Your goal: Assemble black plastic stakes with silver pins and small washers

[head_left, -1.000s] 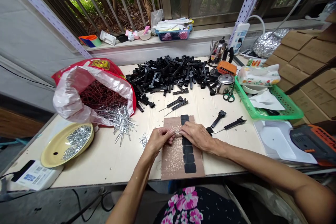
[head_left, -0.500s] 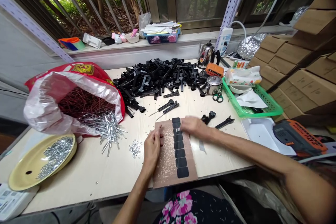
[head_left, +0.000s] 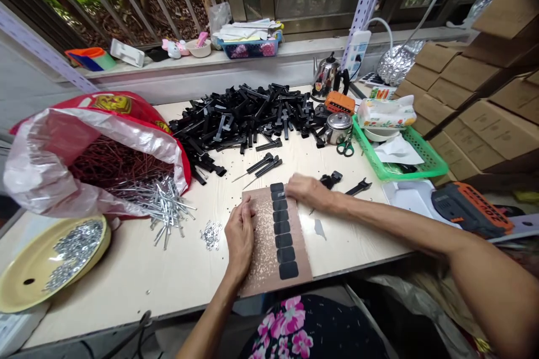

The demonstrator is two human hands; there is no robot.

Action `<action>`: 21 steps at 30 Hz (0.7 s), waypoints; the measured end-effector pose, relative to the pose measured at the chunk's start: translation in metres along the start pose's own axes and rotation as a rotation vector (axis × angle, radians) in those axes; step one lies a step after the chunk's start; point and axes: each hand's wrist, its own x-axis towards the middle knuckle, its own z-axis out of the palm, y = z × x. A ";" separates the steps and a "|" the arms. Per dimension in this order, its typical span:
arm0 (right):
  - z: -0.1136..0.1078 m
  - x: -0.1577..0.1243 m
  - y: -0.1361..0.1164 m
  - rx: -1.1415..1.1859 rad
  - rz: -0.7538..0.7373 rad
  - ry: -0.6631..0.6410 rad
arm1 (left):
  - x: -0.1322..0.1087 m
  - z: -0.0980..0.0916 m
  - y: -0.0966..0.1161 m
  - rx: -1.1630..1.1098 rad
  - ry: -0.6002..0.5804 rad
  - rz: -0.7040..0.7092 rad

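A brown board (head_left: 265,247) with a column of several black pads (head_left: 283,228) lies at the table's near edge. My left hand (head_left: 239,235) rests on the board's left edge, its fingers curled loosely; I cannot see anything in them. Fingers down, my right hand (head_left: 305,190) is at the board's top right corner, beside the top pad; whether it grips something is hidden. Just right of it lie two black plastic parts (head_left: 345,184). Two more black parts with metal pins (head_left: 261,168) lie beyond the board.
A big heap of black parts (head_left: 244,118) fills the table's middle back. A red-and-white bag of nails (head_left: 101,162) spills at left, above a yellow dish of small metal bits (head_left: 50,263). At right are a green basket (head_left: 404,162), scissors (head_left: 345,147), an orange drill (head_left: 471,210) and cardboard boxes (head_left: 484,123).
My hands were together over the board's top, pinching a small piece. They have parted: the left slid down to the board's left edge, the right moved to the top right corner.
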 end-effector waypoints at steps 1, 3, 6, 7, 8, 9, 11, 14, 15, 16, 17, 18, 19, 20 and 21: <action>-0.001 -0.003 -0.004 -0.006 -0.077 -0.029 | 0.000 0.000 0.000 -0.002 0.002 0.003; -0.003 -0.010 -0.014 -0.032 -0.271 -0.093 | 0.000 0.001 0.000 -0.006 0.004 -0.004; -0.003 -0.016 -0.026 -0.047 -0.390 -0.117 | 0.000 0.003 -0.003 -0.007 0.009 -0.017; -0.002 -0.016 -0.029 -0.042 -0.375 -0.114 | 0.000 0.003 -0.004 -0.006 0.010 -0.015; -0.001 -0.016 -0.032 -0.036 -0.348 -0.110 | 0.000 0.003 -0.004 -0.005 0.009 -0.010; 0.000 -0.016 -0.033 -0.026 -0.326 -0.109 | 0.000 0.003 -0.005 -0.003 0.008 -0.002; -0.003 -0.017 -0.032 0.003 -0.297 -0.121 | 0.000 0.002 -0.004 -0.004 0.009 0.015; -0.022 -0.026 -0.022 0.039 -0.195 -0.148 | -0.001 -0.001 -0.003 -0.024 0.016 0.006; -0.032 -0.030 -0.017 0.028 -0.143 -0.168 | -0.001 -0.002 -0.003 -0.038 0.017 -0.006; -0.044 -0.033 -0.011 -0.004 -0.090 -0.189 | -0.002 -0.003 -0.003 -0.054 0.019 -0.017; -0.055 -0.034 -0.006 -0.054 -0.044 -0.203 | -0.002 -0.003 -0.004 -0.071 0.020 -0.028; -0.066 -0.033 -0.002 -0.115 -0.012 -0.205 | -0.002 -0.002 -0.004 -0.087 0.024 -0.038; -0.074 -0.028 0.002 -0.176 0.009 -0.191 | -0.003 -0.002 -0.004 -0.105 0.030 -0.046; -0.078 -0.020 0.004 -0.228 0.019 -0.163 | -0.002 -0.002 -0.005 -0.125 0.037 -0.052; -0.078 -0.008 0.005 -0.265 0.017 -0.127 | -0.002 -0.002 -0.005 -0.147 0.043 -0.059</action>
